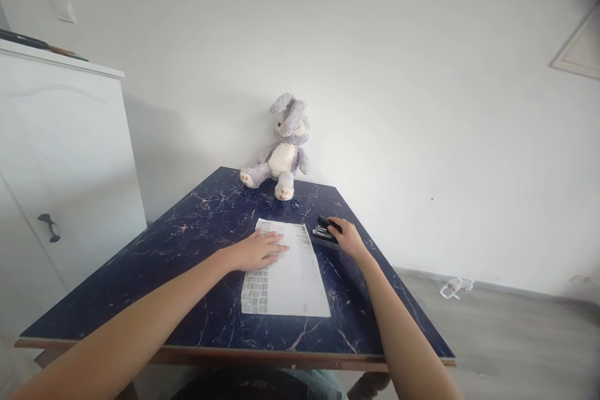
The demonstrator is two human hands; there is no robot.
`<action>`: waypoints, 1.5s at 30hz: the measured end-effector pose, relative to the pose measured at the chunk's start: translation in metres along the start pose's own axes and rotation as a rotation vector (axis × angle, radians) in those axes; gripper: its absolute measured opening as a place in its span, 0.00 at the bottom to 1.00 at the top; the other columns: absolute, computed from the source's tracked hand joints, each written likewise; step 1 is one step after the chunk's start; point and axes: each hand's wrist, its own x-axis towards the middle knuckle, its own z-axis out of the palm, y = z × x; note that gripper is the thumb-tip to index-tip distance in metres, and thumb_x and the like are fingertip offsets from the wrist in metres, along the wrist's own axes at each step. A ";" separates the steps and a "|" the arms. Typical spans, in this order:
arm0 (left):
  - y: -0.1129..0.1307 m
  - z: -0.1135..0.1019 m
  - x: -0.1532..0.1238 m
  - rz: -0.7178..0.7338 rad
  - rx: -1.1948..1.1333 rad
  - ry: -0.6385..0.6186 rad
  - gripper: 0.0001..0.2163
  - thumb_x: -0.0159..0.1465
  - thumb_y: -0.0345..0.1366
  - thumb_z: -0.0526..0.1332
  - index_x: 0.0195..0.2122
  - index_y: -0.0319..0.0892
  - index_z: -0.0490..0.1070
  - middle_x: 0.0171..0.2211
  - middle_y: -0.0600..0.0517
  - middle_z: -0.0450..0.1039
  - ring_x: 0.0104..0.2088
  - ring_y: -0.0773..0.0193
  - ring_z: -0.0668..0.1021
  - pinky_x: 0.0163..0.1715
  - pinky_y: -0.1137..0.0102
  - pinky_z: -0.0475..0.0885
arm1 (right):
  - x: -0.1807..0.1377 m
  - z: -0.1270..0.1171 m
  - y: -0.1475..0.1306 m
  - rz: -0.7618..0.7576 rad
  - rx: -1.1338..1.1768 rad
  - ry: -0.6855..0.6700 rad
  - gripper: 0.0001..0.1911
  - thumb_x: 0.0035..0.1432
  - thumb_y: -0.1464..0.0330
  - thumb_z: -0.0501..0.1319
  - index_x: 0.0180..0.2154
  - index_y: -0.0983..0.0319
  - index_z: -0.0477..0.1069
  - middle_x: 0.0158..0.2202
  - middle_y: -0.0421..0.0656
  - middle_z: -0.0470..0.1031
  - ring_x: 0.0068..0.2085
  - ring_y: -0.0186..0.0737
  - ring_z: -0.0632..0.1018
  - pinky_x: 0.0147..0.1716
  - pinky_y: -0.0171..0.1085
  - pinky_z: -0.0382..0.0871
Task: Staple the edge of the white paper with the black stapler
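A white sheet of paper (290,272) with printed grey blocks lies on the dark blue marbled table (187,250). My left hand (257,251) rests flat on the paper's left part, fingers stretched out. My right hand (347,239) is curled over a black stapler (324,229) that sits on the table just right of the paper's far corner; the fingers close on its rear end.
A grey and white plush rabbit (284,150) sits at the table's far edge against the white wall. A white cabinet (60,162) stands to the left. An empty plastic bottle (452,288) lies on the grey floor at right.
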 end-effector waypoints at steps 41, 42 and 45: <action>0.054 0.005 0.030 -0.002 0.020 -0.104 0.27 0.71 0.49 0.51 0.71 0.62 0.53 0.74 0.51 0.42 0.71 0.32 0.47 0.62 0.29 0.43 | -0.010 -0.003 -0.047 -0.229 0.153 -0.293 0.14 0.66 0.59 0.58 0.40 0.60 0.78 0.35 0.43 0.80 0.36 0.42 0.77 0.39 0.39 0.67; 0.055 0.005 0.031 -0.006 0.020 -0.109 0.27 0.71 0.48 0.51 0.71 0.62 0.52 0.74 0.52 0.43 0.71 0.31 0.47 0.61 0.29 0.44 | -0.010 -0.003 -0.045 -0.229 0.164 -0.301 0.14 0.66 0.59 0.58 0.40 0.60 0.78 0.35 0.42 0.80 0.36 0.42 0.77 0.39 0.38 0.67; 0.055 0.005 0.034 -0.011 0.011 -0.131 0.26 0.71 0.49 0.51 0.70 0.64 0.53 0.74 0.54 0.42 0.71 0.30 0.46 0.61 0.28 0.43 | -0.010 -0.004 -0.044 -0.235 0.189 -0.315 0.13 0.66 0.60 0.59 0.41 0.60 0.77 0.37 0.42 0.80 0.37 0.43 0.77 0.39 0.38 0.66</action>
